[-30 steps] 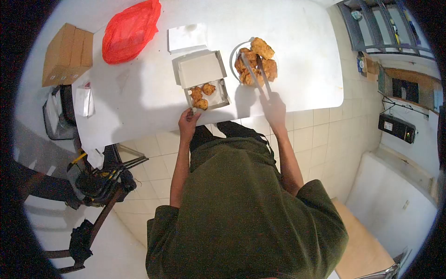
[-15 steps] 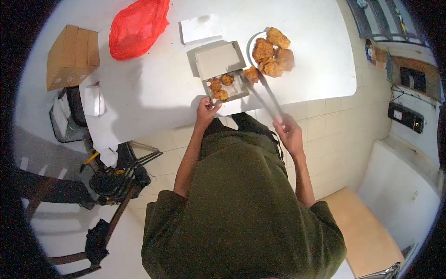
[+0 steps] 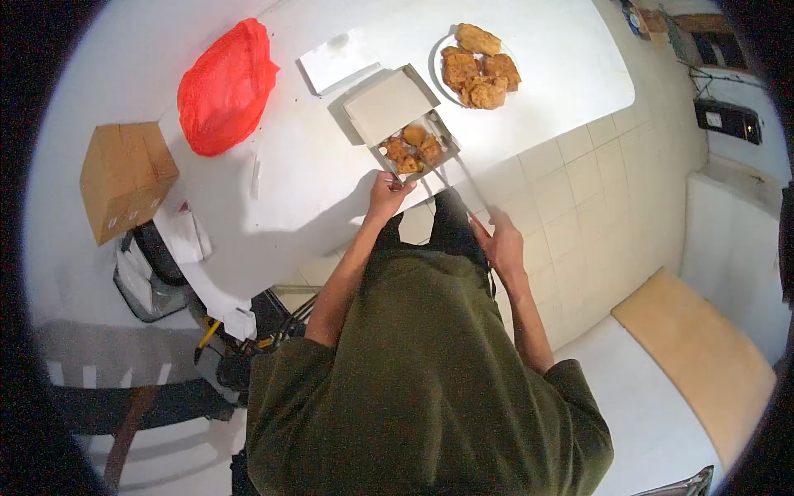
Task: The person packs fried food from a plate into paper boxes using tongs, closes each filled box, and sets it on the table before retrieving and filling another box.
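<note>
A cardboard takeaway box (image 3: 387,106) stands with its lid up near the table's front edge. Several pieces of fried chicken (image 3: 408,164) lie inside it. My left hand (image 3: 389,197) grips the box's front left corner with bent fingers. Long metal tongs (image 3: 474,184), smeared by motion, are in my right hand (image 3: 501,246), fingers closed round them. Their far ends reach the box's right front side; whether they still pinch a piece, I cannot tell. Behind and to the right, a white plate (image 3: 510,54) carries several larger fried chicken pieces (image 3: 484,93).
A red plastic bag (image 3: 227,87) and a white flat box (image 3: 339,59) lie on the white table (image 3: 571,74). A brown carton (image 3: 128,178) is at the left. Chairs stand lower left, and a tan board (image 3: 695,355) is at the right.
My right hand has swung the tongs left from beside the plate to the box. The chicken piece at their tips now appears among those in the box. My view has shifted slightly.
</note>
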Tool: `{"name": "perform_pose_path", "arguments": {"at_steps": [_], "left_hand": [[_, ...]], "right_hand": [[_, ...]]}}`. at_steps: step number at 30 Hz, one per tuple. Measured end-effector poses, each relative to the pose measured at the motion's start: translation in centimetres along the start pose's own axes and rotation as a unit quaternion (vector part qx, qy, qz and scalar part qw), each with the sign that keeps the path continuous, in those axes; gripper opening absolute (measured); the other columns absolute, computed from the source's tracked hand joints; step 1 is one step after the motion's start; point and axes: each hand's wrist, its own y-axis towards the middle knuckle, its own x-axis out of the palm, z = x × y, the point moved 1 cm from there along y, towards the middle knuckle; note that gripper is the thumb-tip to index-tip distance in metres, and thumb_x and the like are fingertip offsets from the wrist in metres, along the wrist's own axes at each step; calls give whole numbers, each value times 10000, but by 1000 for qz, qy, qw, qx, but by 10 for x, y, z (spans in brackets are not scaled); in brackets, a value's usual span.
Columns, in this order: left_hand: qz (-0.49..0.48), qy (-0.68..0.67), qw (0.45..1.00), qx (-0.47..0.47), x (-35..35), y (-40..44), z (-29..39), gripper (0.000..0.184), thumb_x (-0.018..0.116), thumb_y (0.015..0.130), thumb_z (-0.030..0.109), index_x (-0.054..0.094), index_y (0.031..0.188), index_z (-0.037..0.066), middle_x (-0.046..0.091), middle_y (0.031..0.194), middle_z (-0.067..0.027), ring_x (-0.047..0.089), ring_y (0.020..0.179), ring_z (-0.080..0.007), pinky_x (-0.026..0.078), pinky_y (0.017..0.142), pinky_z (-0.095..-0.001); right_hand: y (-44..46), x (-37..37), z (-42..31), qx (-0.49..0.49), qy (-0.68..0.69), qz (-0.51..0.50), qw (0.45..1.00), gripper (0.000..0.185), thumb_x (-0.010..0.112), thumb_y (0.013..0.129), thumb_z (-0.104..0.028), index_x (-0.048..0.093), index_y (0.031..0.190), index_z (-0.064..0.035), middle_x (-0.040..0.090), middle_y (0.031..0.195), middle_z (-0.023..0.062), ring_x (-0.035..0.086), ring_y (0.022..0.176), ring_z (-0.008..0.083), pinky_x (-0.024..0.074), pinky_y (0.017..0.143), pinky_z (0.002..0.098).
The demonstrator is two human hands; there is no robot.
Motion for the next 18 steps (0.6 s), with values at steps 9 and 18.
{"name": "perform_pose_path", "arguments": {"at_steps": [9, 18], "left_hand": [[-24, -3, 999, 36, -5, 8, -7, 540, 870, 752, 347, 535, 972, -14, 638, 831, -75, 617, 736, -159, 510, 663, -312], [-58, -49, 997, -24, -9, 3, -1, 602, 864, 761, 332, 472, 1065, -8, 627, 809, -73, 621, 712, -150, 533, 599, -308]], "right_hand": [[-16, -28, -20, 41, 48, 49, 997, 501, 764, 823, -325, 619, 1226, -65, 693, 1009, 174, 700, 872, 335, 562, 726, 428], [12, -48, -2, -55, -10, 13, 998, 502, 761, 817, -365, 647, 1189, -48, 695, 960, 166, 689, 826, 333, 551, 722, 424]]}}
